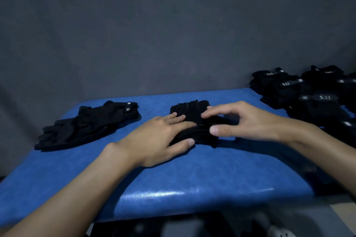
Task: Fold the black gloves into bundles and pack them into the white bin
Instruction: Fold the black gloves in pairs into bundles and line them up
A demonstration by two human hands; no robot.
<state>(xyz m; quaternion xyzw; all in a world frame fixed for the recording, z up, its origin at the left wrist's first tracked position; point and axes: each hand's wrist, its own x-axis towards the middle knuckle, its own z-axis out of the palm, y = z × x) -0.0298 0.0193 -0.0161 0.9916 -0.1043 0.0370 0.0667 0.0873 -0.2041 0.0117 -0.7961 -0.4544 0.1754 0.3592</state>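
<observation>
While a loose pair of black gloves (87, 124) lies flat at the left of the blue table (173, 179), well apart from the hands, the left hand (159, 138) rests palm down, its fingers spread flat, on the near left part of the glove stack (194, 121) at the middle. The stack's finger ends point away toward the grey backdrop (173, 25). The right hand (244, 123) hovers over the stack's right side, half curled, fingertips touching the top and thumb at the near edge; whether it grips the cloth I cannot tell. At the far right a pile (312, 94) of gloves with white "5.11" tags sits on the table's edge. The white bin is out of sight.
</observation>
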